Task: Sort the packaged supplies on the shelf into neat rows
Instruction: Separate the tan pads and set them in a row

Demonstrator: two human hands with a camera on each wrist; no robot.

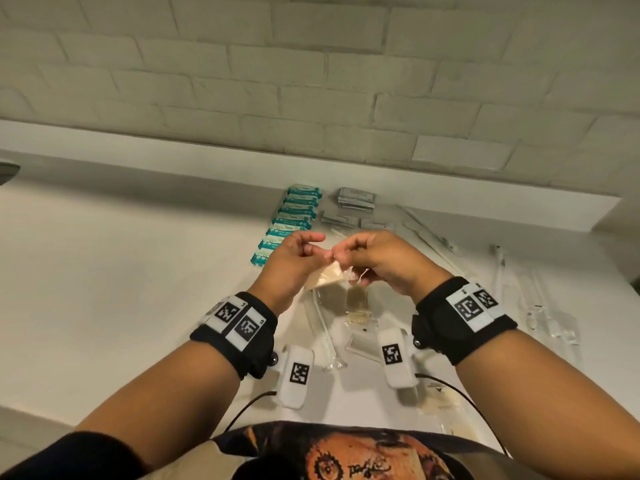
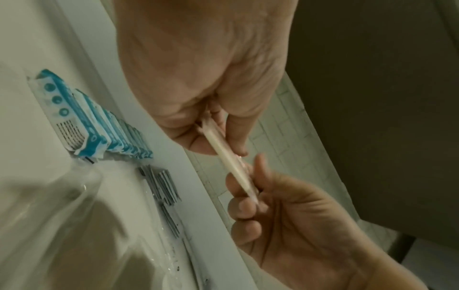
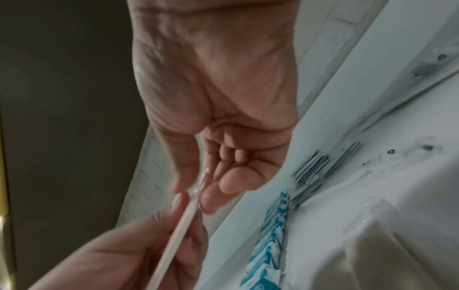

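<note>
Both hands are raised over the white shelf (image 1: 138, 271) and hold one thin clear packet with a beige pad (image 1: 329, 277) between them. My left hand (image 1: 313, 249) pinches its left end, and my right hand (image 1: 346, 252) pinches its right end. In the left wrist view the packet (image 2: 231, 160) shows edge-on, running from my left hand (image 2: 218, 147) to my right hand (image 2: 248, 198). The right wrist view shows the same packet (image 3: 178, 225) under my right hand (image 3: 196, 192). A row of teal-and-white packets (image 1: 291, 220) lies behind the hands. Grey sachets (image 1: 355, 199) lie beside that row.
Loose clear packets (image 1: 356, 306) lie on the shelf under my hands. Long clear tube packets (image 1: 498, 268) lie to the right. A painted brick wall (image 1: 311, 81) rises behind the shelf. The left half of the shelf is bare white surface.
</note>
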